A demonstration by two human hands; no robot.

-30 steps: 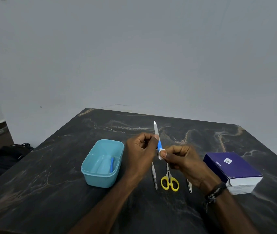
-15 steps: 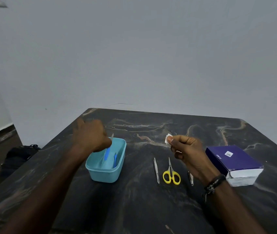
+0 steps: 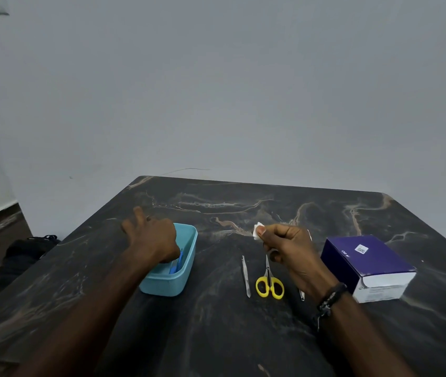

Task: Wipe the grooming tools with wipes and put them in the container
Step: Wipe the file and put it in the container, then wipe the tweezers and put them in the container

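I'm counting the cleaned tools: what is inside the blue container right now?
Inside the blue container, blue-handled tools show beside the left hand, which reaches in. How many there are, and whether the fingers still hold one, is hidden by the hand.

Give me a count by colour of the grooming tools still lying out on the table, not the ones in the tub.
Yellow-handled: 1, the scissors
Plain metal: 2, the slim metal tool left of the scissors, and the small metal tool partly hidden behind the right wrist
Total: 3
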